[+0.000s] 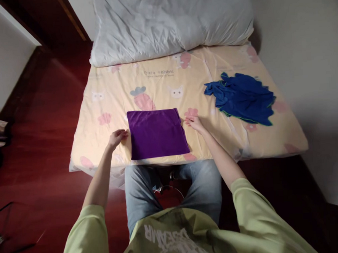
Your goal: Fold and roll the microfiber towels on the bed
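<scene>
Purple cloth (157, 134), one: folded to a near-rectangle, flat by the near edge of the bed (89, 127); layers uneven along its right side, inner folds hidden.

Left hand (118, 138): just beside the cloth's left edge; fingers loosely bent and parted, tips partly lost in shadow, contact hard to make out.

Right hand (194, 123): just off the right edge; fingers loosely spread.

Blue cloth (243, 99), one: green-edged, crumpled, farther right; true shape hidden by folds.

Quilt (168, 23), pale: heaped beyond, cut off at top.

Shirt (175, 233), green: lettering broken by creases.
</scene>
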Demonstrator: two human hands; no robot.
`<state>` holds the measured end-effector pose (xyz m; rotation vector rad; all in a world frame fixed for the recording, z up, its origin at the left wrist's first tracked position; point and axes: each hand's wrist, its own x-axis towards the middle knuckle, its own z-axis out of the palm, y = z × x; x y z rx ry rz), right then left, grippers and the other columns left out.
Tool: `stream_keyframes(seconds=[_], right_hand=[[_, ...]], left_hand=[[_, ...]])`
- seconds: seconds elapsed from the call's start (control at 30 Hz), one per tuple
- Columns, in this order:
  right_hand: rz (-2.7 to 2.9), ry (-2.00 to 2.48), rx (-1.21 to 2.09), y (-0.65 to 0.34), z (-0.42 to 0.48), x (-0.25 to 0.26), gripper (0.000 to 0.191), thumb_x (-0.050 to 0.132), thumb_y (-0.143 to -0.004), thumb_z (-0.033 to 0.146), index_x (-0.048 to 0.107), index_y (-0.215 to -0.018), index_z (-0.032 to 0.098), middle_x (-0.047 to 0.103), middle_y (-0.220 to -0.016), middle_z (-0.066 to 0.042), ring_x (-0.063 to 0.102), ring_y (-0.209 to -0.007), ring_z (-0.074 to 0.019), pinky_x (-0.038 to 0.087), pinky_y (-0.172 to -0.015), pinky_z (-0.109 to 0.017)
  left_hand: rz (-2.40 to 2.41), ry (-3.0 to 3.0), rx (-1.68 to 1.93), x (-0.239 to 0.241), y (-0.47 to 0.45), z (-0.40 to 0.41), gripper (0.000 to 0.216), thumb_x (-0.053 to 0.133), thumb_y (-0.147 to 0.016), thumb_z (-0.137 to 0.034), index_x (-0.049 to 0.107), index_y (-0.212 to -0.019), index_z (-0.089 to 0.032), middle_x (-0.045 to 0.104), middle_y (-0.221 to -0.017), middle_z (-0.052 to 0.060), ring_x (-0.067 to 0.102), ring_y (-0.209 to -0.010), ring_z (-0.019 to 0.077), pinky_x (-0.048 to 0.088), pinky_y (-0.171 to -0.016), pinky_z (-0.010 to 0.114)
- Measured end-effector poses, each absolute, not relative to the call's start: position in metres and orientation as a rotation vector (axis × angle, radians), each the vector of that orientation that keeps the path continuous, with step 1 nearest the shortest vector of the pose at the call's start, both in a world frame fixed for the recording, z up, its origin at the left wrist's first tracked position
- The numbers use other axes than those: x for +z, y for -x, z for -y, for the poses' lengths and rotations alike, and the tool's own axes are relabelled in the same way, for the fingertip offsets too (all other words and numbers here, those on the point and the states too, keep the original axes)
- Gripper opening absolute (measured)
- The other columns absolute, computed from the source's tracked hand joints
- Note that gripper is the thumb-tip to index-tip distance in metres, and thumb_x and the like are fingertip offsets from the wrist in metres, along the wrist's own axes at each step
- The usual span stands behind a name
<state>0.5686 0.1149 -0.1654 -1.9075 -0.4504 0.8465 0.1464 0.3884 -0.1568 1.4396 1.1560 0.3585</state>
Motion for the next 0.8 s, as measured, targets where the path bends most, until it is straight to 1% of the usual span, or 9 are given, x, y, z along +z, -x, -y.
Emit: stream_keyframes(seconds=[0.1, 0.2, 0.27, 0.33, 0.43, 0.57, 0.63, 0.7, 0.8], right_hand=[[0.486, 1.930, 0.818, -0.593, -0.166, -0.178, 0.015, 0.078, -0.084, 0.010, 0.071, -0.096, 0.017, 0.080, -0.102, -0.011, 0.074, -0.083, -0.0181, 0.063, -0.081, -0.033], [0.554, 1.946, 0.815, -0.609, -0.204, -0.192, 0.026, 0.080, -0.080, 0.008, 0.073, -0.103, 0.018, 0.080, -0.104, -0.010, 0.075, -0.089, -0.0196, 0.064, -0.089, -0.038], [0.598, 1.958, 0.830, -0.618, -0.222, -0.200, 0.029, 0.081, -0.077, 0.008, 0.075, -0.103, 0.018, 0.080, -0.099, -0.008, 0.075, -0.088, -0.0195, 0.064, -0.091, -0.039], [0.655, 1.973, 0.864, -0.627, -0.233, -0.205, 0.026, 0.081, -0.075, 0.005, 0.077, -0.098, 0.017, 0.079, -0.091, -0.006, 0.074, -0.084, -0.0185, 0.063, -0.092, -0.037], [0.774, 2.032, 0.859, -0.635, -0.241, -0.208, 0.018, 0.079, -0.076, 0.004, 0.078, -0.088, 0.017, 0.076, -0.080, -0.003, 0.072, -0.079, -0.0175, 0.063, -0.091, -0.035], [0.756, 2.116, 0.725, -0.635, -0.244, -0.204, 0.015, 0.075, -0.079, 0.004, 0.077, -0.088, 0.017, 0.075, -0.078, -0.003, 0.071, -0.074, -0.0182, 0.063, -0.087, -0.036], [0.729, 2.118, 0.710, -0.632, -0.246, -0.201, 0.015, 0.071, -0.081, 0.004, 0.076, -0.089, 0.016, 0.075, -0.080, -0.004, 0.072, -0.075, -0.0184, 0.063, -0.087, -0.037], [0.755, 2.118, 0.707, -0.631, -0.250, -0.198, 0.015, 0.068, -0.082, 0.005, 0.076, -0.087, 0.016, 0.075, -0.081, -0.005, 0.073, -0.078, -0.0190, 0.063, -0.090, -0.037], [0.790, 2.159, 0.667, -0.633, -0.256, -0.197, 0.013, 0.068, -0.081, 0.007, 0.075, -0.086, 0.017, 0.076, -0.083, -0.005, 0.075, -0.083, -0.0211, 0.063, -0.094, -0.039]], left_hand=[[-1.191, -1.367, 0.469, -0.168, -0.182, -0.424, 0.040, 0.085, -0.078, -0.029, 0.068, -0.110, -0.012, 0.079, -0.103, 0.017, 0.077, -0.084, 0.0228, 0.067, -0.081, 0.039], [-1.222, -1.306, 0.515, -0.179, -0.214, -0.455, 0.046, 0.088, -0.081, -0.040, 0.067, -0.110, -0.011, 0.075, -0.090, 0.013, 0.073, -0.074, 0.0208, 0.064, -0.072, 0.037], [-1.215, -1.330, 0.496, -0.183, -0.230, -0.473, 0.053, 0.091, -0.078, -0.047, 0.068, -0.109, -0.011, 0.072, -0.085, 0.010, 0.070, -0.071, 0.0195, 0.061, -0.070, 0.035], [-1.201, -1.431, 0.465, -0.183, -0.244, -0.486, 0.055, 0.096, -0.071, -0.045, 0.071, -0.105, -0.010, 0.071, -0.083, 0.008, 0.069, -0.071, 0.0191, 0.059, -0.071, 0.033], [-1.136, -1.596, 0.475, -0.177, -0.258, -0.496, 0.041, 0.094, -0.068, -0.034, 0.074, -0.095, -0.012, 0.070, -0.081, 0.005, 0.065, -0.073, 0.0167, 0.055, -0.070, 0.028], [-0.909, -1.625, 0.640, -0.158, -0.254, -0.486, 0.019, 0.083, -0.083, -0.026, 0.071, -0.093, -0.014, 0.069, -0.085, 0.000, 0.062, -0.076, 0.0105, 0.050, -0.070, 0.022], [-0.791, -1.646, 0.672, -0.143, -0.239, -0.471, 0.022, 0.085, -0.085, -0.031, 0.072, -0.094, -0.016, 0.072, -0.091, 0.001, 0.065, -0.082, 0.0116, 0.053, -0.074, 0.023], [-0.626, -1.673, 0.604, -0.125, -0.220, -0.451, 0.030, 0.090, -0.085, -0.041, 0.074, -0.095, -0.018, 0.076, -0.094, 0.005, 0.070, -0.085, 0.0162, 0.059, -0.078, 0.028], [-0.350, -1.682, 0.228, -0.098, -0.197, -0.417, 0.032, 0.087, -0.090, -0.046, 0.079, -0.097, -0.016, 0.080, -0.096, 0.012, 0.078, -0.089, 0.0242, 0.065, -0.081, 0.036]])
